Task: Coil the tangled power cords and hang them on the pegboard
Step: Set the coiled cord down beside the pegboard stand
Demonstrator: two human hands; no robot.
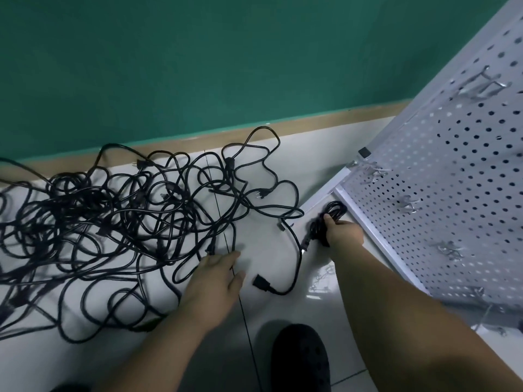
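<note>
A big tangle of black power cords sprawls over the white tiled floor at the left and centre. My right hand grips a small coiled black cord low by the bottom edge of the white pegboard, which fills the right side. One loose cord end with a black connector trails from that coil across the floor. My left hand hovers palm down at the tangle's right edge, its fingers apart and touching cord strands; whether it holds one is unclear.
Several metal hooks stick out of the pegboard. A green wall with a tan baseboard runs behind the cords. A dark shoe stands on the tiles at the bottom centre.
</note>
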